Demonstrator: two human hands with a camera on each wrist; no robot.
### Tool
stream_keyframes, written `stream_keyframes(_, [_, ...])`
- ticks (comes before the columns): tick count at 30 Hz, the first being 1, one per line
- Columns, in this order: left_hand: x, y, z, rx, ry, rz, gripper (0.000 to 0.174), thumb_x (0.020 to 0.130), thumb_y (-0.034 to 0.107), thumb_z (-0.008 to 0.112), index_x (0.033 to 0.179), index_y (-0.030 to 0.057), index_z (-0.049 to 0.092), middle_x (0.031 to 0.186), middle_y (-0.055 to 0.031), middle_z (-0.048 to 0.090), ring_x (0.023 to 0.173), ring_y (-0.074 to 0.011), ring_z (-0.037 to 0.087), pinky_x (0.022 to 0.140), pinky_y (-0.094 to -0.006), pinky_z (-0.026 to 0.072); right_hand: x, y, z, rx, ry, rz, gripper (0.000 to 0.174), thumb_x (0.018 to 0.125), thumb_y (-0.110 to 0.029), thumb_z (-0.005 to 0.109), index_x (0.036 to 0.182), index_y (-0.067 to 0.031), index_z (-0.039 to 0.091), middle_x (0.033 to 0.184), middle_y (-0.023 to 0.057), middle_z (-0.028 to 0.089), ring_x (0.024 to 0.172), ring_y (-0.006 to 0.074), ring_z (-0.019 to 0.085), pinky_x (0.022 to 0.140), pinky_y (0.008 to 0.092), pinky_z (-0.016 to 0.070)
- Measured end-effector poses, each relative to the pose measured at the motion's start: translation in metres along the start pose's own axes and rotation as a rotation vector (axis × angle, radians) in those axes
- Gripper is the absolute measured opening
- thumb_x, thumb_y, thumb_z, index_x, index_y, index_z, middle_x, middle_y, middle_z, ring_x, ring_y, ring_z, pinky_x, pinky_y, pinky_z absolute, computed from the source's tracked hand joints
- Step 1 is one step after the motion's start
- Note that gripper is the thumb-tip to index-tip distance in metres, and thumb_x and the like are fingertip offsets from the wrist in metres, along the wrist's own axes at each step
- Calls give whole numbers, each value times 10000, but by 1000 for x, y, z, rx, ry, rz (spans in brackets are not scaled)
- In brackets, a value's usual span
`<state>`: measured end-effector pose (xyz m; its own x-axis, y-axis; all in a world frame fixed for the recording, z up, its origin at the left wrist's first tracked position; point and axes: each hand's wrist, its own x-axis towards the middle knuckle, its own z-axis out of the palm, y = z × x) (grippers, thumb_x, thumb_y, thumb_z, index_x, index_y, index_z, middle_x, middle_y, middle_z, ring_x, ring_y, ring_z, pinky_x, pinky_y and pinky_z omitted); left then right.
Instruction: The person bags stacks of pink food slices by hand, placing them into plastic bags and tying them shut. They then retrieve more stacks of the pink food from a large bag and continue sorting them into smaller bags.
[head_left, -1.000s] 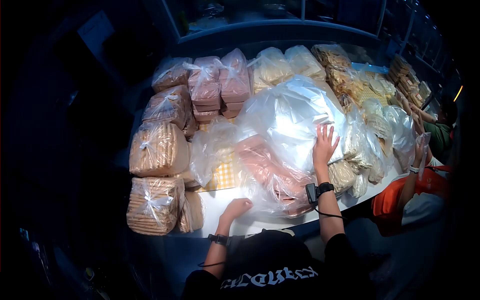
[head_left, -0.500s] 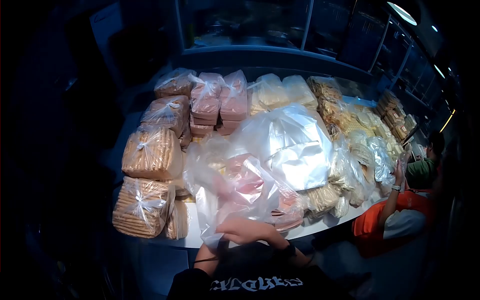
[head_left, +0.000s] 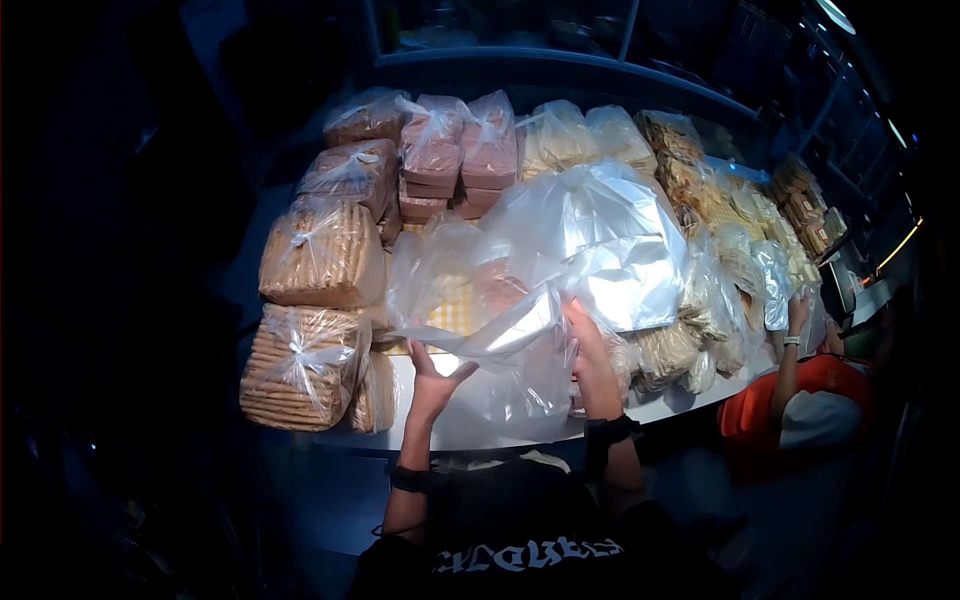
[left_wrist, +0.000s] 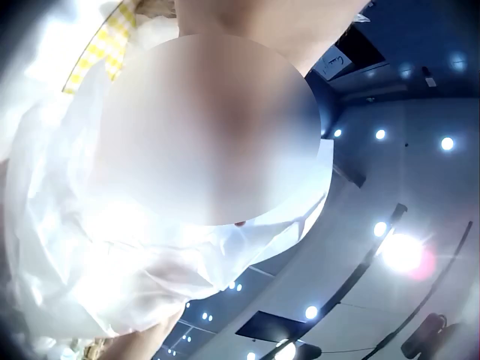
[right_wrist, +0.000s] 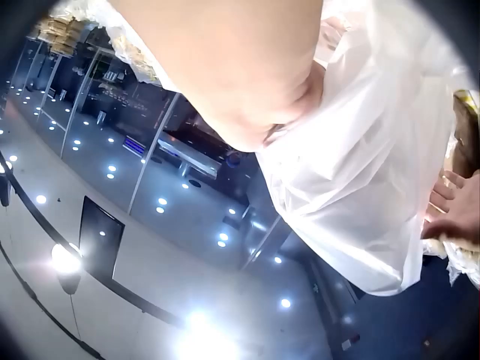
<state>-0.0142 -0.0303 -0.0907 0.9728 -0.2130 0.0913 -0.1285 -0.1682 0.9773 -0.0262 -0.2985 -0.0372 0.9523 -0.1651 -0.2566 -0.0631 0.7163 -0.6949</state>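
Observation:
A thin translucent plastic bag (head_left: 510, 335) stretches between both hands over the front of the table. My right hand (head_left: 593, 362) grips its right side; in the right wrist view that hand's curled fingers (right_wrist: 296, 105) meet the white plastic. On the bag's left, my left hand (head_left: 430, 385) has thumb and fingers spread, fingertips right at the plastic edge. A blurred patch covers much of the left wrist view. Pink slabs (head_left: 500, 285) show through the plastic. Just behind lies a large bulging clear bag with silvery-white sheets (head_left: 625, 275) on it.
Bagged stacks of tan ridged pieces (head_left: 300, 365) line the left, with bagged pink blocks (head_left: 435, 150) behind. Pale bagged stacks (head_left: 560, 135) stand at the back. Several clear bags (head_left: 710, 290) crowd the right, near a person in orange (head_left: 800, 400). The white table's (head_left: 400, 420) front edge is close.
My right hand has come off the large bag and met my left hand at the front around thin plastic. Now the hands are apart and further forward, with the bag spread between them.

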Motion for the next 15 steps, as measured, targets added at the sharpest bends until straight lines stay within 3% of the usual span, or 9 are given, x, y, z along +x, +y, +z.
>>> stream_keyframes(3, [11, 11, 11, -187, -30, 0, 524, 841, 95, 725, 1304, -10, 503, 1207, -130, 566, 1140, -203, 534, 1021, -310, 371, 29, 12, -33, -49, -58, 32, 338, 987, -139, 549, 1313, -64, 496, 1102, 60, 645, 927, 136, 656, 801, 311, 548])
stream_keyframes(5, [24, -27, 11, -389, -219, -233, 305, 854, 80, 708, 1127, -32, 629, 1011, -112, 669, 978, -184, 628, 942, -299, 441, 33, 13, -46, -112, 22, -6, 336, 979, -158, 573, 1296, -64, 514, 1084, 57, 652, 918, 138, 659, 790, 315, 552])
stream_keyframes(6, [21, -16, 17, -535, -143, -316, 139, 876, 77, 681, 960, -34, 688, 798, -50, 691, 780, -172, 662, 853, -273, 492, 32, 7, -42, -135, 102, -48, 335, 975, -168, 584, 1288, -63, 523, 1074, 55, 656, 914, 141, 660, 785, 319, 553])
stream_keyframes(7, [25, -13, 17, -560, -124, -349, 146, 887, 82, 667, 980, -29, 684, 827, -56, 695, 805, -172, 665, 848, -276, 499, 34, -4, -40, -160, 179, -94, 335, 971, -178, 595, 1279, -62, 532, 1064, 52, 659, 911, 144, 661, 780, 322, 554])
stream_keyframes(10, [30, -31, 10, -738, -8, -424, 170, 923, 92, 614, 1046, -13, 666, 908, -74, 692, 855, -175, 660, 849, -285, 511, -2, -34, -33, -93, 52, -1, 331, 959, -217, 626, 1233, -41, 570, 1041, 51, 671, 900, 153, 664, 794, 322, 548])
stream_keyframes(11, [32, -46, 6, -890, 49, -373, 177, 917, 90, 619, 1053, -17, 654, 928, -82, 679, 860, -175, 648, 835, -286, 510, -14, -28, -44, -220, 53, 70, 330, 957, -232, 632, 1215, -32, 582, 1032, 55, 675, 897, 157, 665, 796, 322, 547])
stream_keyframes(13, [42, -91, 3, -995, 39, -476, 134, 904, 91, 630, 992, -6, 657, 912, -72, 665, 836, -157, 634, 801, -291, 511, -39, -1, -59, -429, 65, 181, 327, 952, -255, 643, 1169, -13, 610, 996, 61, 683, 882, 165, 668, 799, 318, 543])
stream_keyframes(15, [47, -123, 13, -964, -45, -493, 187, 875, 109, 662, 1017, -8, 627, 950, -92, 639, 919, -196, 612, 840, -328, 490, -62, 32, -46, -544, 107, 199, 321, 946, -267, 652, 1105, 12, 643, 924, 67, 694, 849, 172, 673, 796, 309, 540])
